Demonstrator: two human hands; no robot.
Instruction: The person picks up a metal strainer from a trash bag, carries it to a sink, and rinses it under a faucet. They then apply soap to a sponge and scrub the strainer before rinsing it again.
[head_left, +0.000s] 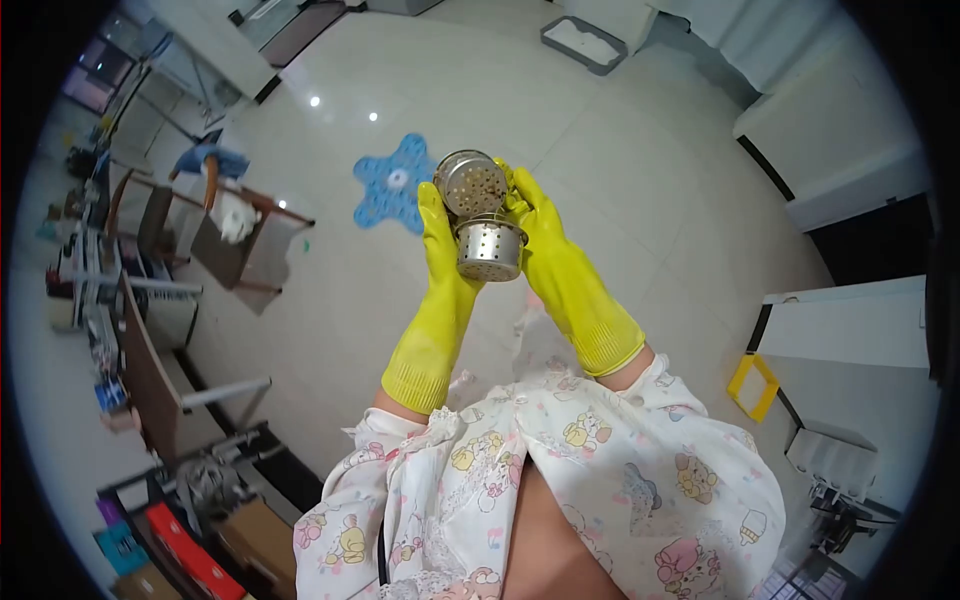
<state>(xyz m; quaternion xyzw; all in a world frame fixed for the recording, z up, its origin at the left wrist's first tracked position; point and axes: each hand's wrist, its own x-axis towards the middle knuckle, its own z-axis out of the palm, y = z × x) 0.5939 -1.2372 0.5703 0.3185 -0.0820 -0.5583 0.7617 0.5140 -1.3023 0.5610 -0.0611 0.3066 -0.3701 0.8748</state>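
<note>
Both my hands wear long yellow rubber gloves and are raised in front of me over the floor. Between them is a small perforated metal strainer cup [490,250], with a round perforated metal piece [471,186] tilted above it, touching its rim. My left hand [438,235] wraps the left side of the metal pieces, thumb upright beside the round one. My right hand [535,220] grips them from the right, its fingers partly hidden behind them. Brownish marks show on the round piece.
A blue star-shaped mat [392,182] lies on the tiled floor beyond my hands. Wooden chairs [225,235] and a cluttered desk [150,370] stand at the left. A grey tray [584,45] is at the far right, a yellow frame [752,388] beside white cabinets [850,330].
</note>
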